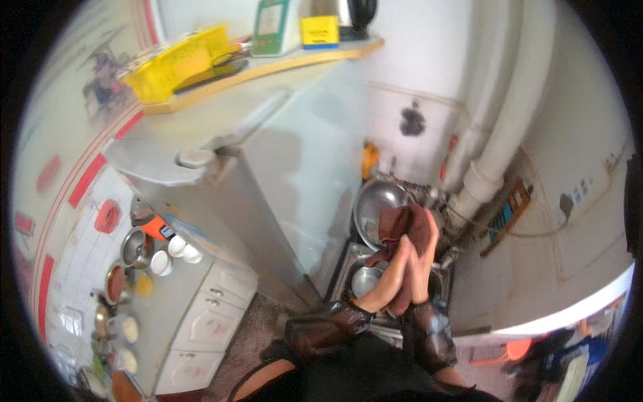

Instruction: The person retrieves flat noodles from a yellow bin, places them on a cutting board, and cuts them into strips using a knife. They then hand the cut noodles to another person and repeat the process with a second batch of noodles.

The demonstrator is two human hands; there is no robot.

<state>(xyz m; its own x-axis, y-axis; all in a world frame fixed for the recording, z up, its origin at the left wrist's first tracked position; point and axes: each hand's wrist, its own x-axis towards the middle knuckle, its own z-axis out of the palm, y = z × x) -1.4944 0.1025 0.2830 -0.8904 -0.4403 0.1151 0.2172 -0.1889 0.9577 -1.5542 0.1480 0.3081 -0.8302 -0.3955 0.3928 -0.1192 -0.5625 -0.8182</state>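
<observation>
Both hands come together in front of me, above a metal sink, with a dark red-brown cloth between them. My left hand presses on the cloth from the left, palm inward. From the right, my right hand lies against the same cloth, fingers stretched upward. Part of the cloth hangs below the wrists. Behind it a large round metal basin leans at the back of the sink. A smaller metal pot lies in the sink at the left. Dark sleeve covers are on both forearms.
A tall refrigerator stands close on the left, with a yellow basket on the shelf above. Thick white pipes run down the wall at the right. Far left, a counter bears bowls and white cups.
</observation>
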